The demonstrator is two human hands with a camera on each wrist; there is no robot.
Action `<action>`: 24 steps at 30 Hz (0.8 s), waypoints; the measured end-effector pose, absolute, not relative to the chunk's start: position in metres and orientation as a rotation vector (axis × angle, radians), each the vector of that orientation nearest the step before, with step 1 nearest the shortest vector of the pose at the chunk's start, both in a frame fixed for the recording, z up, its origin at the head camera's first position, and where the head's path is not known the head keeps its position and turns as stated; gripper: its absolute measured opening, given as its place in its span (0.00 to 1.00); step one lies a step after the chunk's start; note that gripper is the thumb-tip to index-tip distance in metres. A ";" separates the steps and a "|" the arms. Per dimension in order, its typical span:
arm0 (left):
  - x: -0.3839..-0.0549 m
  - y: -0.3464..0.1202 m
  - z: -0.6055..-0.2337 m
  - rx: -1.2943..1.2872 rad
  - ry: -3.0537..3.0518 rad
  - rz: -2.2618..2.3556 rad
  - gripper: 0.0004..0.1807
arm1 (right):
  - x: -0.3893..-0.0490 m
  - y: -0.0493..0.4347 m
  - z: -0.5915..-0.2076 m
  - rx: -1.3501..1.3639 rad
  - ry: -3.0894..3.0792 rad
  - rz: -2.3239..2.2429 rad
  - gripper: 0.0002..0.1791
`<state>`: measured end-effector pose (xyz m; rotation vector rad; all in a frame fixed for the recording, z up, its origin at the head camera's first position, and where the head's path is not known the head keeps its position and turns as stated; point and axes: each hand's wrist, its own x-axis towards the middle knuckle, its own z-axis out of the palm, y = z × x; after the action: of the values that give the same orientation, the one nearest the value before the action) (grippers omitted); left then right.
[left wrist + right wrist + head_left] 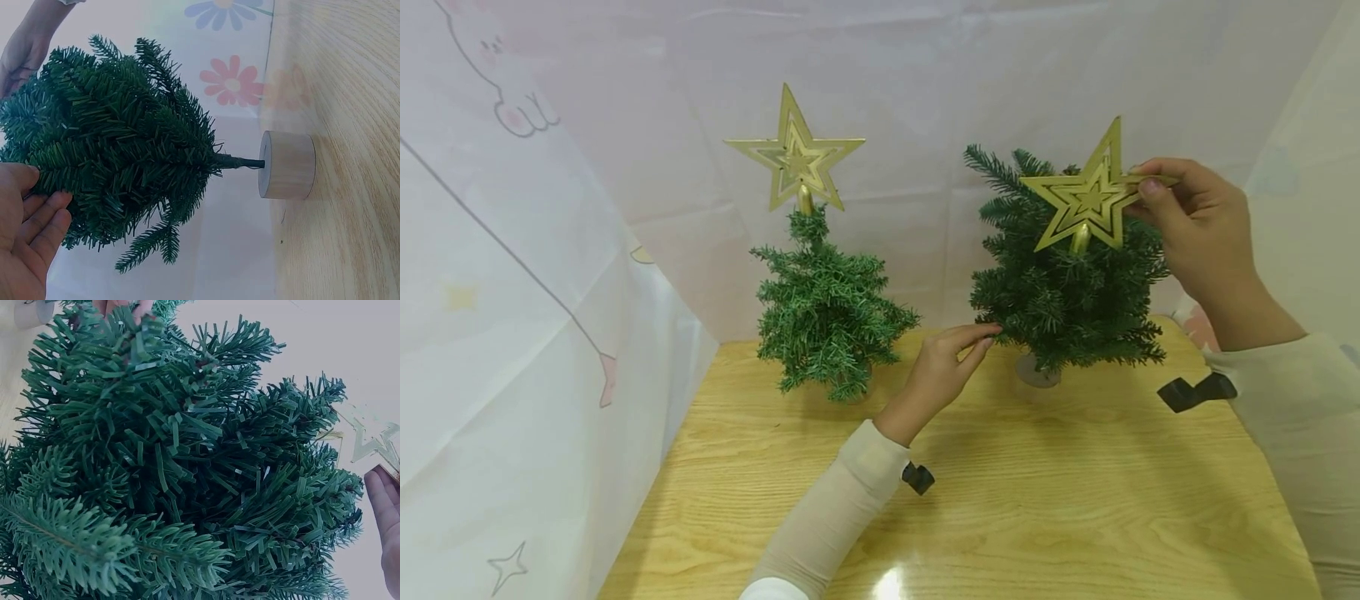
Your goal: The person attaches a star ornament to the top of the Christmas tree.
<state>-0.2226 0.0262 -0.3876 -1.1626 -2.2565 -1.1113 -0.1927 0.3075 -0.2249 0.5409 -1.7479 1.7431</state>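
My right hand [1206, 225] pinches one point of a gold star tree topper [1091, 198] between thumb and fingers. The topper stands at the upper front of the dark green artificial Christmas tree [1060, 308]; whether its socket is seated on the tree's tip is hard to tell. Low on the same tree's left side, my left hand [943, 367] pinches a branch tip. The left wrist view shows this hand [28, 231] at the needles, with the tree's round wooden base [287, 164] on the table. Foliage hides the trunk in the right wrist view.
To the left stands a smaller, lighter green Christmas tree [831, 308] with a gold star [795, 158] upright on top. Both trees are near the back edge of the wooden table [1000, 508]. A printed cloth backdrop [895, 92] hangs behind and at the sides.
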 end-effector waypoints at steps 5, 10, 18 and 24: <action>-0.222 0.026 -0.388 -1.159 -2.262 -1.112 0.16 | -0.193 0.308 -0.226 0.521 -1.780 1.701 0.13; -0.223 0.026 -0.388 -1.154 -2.273 -1.134 0.17 | -0.194 0.308 -0.226 0.562 -1.753 1.722 0.13; -0.223 0.026 -0.385 -1.182 -2.219 -1.107 0.16 | -0.192 0.306 -0.221 0.560 -1.728 1.730 0.13; -0.223 0.027 -0.385 -1.186 -2.225 -1.107 0.16 | -0.192 0.306 -0.220 0.574 -1.695 1.748 0.13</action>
<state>-0.2233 0.0266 -0.3846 -1.1860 -2.2253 -1.1069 -0.1920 0.3058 -0.2205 0.5744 -1.6945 1.7476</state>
